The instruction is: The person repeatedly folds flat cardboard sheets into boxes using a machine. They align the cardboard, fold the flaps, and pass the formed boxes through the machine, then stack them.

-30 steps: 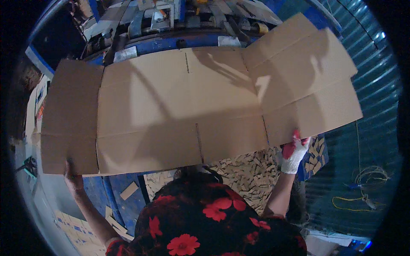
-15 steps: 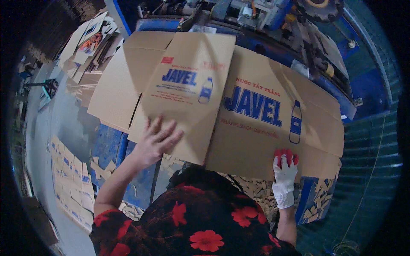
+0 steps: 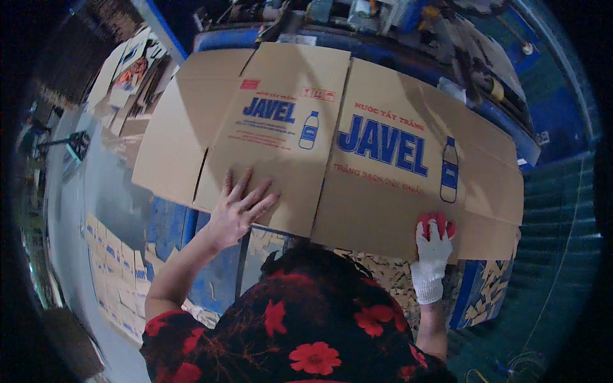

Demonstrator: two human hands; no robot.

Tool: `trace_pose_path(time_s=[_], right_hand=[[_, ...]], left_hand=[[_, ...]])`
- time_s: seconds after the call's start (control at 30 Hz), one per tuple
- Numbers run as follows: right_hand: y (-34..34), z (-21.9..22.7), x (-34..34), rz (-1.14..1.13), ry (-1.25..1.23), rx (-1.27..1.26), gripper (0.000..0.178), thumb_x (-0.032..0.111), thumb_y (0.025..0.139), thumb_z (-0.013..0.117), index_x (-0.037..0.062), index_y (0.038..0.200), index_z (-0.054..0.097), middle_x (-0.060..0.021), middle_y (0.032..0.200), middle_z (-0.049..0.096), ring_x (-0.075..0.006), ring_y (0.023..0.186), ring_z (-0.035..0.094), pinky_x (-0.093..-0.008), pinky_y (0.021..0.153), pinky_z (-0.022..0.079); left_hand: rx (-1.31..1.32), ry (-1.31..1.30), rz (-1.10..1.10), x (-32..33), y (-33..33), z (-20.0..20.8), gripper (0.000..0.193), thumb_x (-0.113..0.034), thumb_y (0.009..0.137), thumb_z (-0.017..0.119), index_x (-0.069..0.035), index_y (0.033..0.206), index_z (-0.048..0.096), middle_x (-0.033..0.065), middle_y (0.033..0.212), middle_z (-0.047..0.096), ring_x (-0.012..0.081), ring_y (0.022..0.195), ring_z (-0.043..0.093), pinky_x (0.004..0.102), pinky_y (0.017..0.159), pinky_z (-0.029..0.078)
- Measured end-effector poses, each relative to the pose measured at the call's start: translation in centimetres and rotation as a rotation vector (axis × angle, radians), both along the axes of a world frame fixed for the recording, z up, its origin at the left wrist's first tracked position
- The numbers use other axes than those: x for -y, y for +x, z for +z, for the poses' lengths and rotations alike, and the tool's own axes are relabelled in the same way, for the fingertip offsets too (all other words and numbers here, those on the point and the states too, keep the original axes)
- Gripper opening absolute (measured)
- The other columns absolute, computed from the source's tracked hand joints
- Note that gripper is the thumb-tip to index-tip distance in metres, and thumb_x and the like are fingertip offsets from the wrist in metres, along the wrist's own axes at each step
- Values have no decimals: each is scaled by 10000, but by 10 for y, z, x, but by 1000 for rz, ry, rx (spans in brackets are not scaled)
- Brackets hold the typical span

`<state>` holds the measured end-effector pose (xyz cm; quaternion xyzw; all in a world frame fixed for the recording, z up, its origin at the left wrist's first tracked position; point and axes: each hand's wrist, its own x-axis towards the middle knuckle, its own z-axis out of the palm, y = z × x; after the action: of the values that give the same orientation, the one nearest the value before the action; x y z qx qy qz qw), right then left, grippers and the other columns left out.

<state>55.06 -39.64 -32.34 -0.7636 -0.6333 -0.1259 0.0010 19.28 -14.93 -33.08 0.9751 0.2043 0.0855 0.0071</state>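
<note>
A flat brown cardboard box blank (image 3: 377, 217) spreads before me, with blue and red print and bottle pictures on its panels. My left hand (image 3: 236, 214) is bare and lies on the near part of the left printed panel, fingers spread. At the near right edge of the blank is my right hand (image 3: 436, 246), in a white glove with red fingertips. Its fingers sit close together on top of the cardboard; the thumb is hidden, seemingly below the edge. Upright creases and slots divide the panels.
A blue machine (image 3: 306, 35) with metal parts stands along the far side. Cardboard scraps (image 3: 389, 277) lie below the near edge, more in a blue-sided bin (image 3: 469, 293) at right. Stacked printed cardboard (image 3: 115, 274) lies on the floor at left, with loose sheets (image 3: 131, 80) behind.
The left printed panel, raised and tilted over the neighbouring one before, now lies flatter beside it. Both hands stay on the cardboard, and the view has shifted slightly.
</note>
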Motion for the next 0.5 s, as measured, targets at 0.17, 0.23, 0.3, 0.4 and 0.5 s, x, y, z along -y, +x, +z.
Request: trace_pose_path(time_s=[0.17, 0.23, 0.3, 0.4, 0.5], right_hand=[[2, 0, 2, -53, 49, -43, 571, 84, 555, 677, 96, 1120, 595, -163, 1157, 558, -414, 1138, 513, -594, 1009, 343], [8, 0, 0, -32, 83, -9, 573, 86, 569, 678, 91, 1135, 586, -161, 1155, 559, -406, 1138, 516, -593, 1004, 347], [12, -1, -4, 14, 139, -19, 523, 84, 620, 656, 72, 1137, 582, -157, 1153, 559, -381, 1158, 506, -581, 1001, 356], [16, -1, -10, -70, -61, 208, 502, 83, 661, 613, 62, 1160, 565, -155, 1152, 554, -355, 1193, 480, -568, 1040, 321], [28, 0, -11, -128, -146, 215, 500, 174, 774, 491, 78, 1264, 468, -139, 1317, 476, -306, 1303, 393, -524, 1111, 246]], left_hand=[[72, 36, 20, 1, 8, -7, 511, -182, 796, 527, -115, 1302, 535, 118, 1391, 470, 454, 1299, 376, 659, 1057, 217], [159, 59, -28, 1, 12, -8, 475, -179, 816, 515, -99, 1283, 549, 123, 1382, 481, 452, 1305, 373, 659, 1055, 221], [272, 87, -82, -1, 15, -5, 432, -187, 843, 486, -84, 1253, 571, 128, 1374, 490, 441, 1313, 371, 649, 1058, 229], [244, -26, -18, -11, 17, 4, 433, -207, 858, 468, -83, 1261, 567, 129, 1383, 482, 431, 1316, 373, 635, 1064, 232], [211, -88, -4, -20, 21, 13, 498, -203, 803, 490, -85, 1282, 555, 130, 1387, 476, 428, 1327, 358, 630, 1081, 205]])
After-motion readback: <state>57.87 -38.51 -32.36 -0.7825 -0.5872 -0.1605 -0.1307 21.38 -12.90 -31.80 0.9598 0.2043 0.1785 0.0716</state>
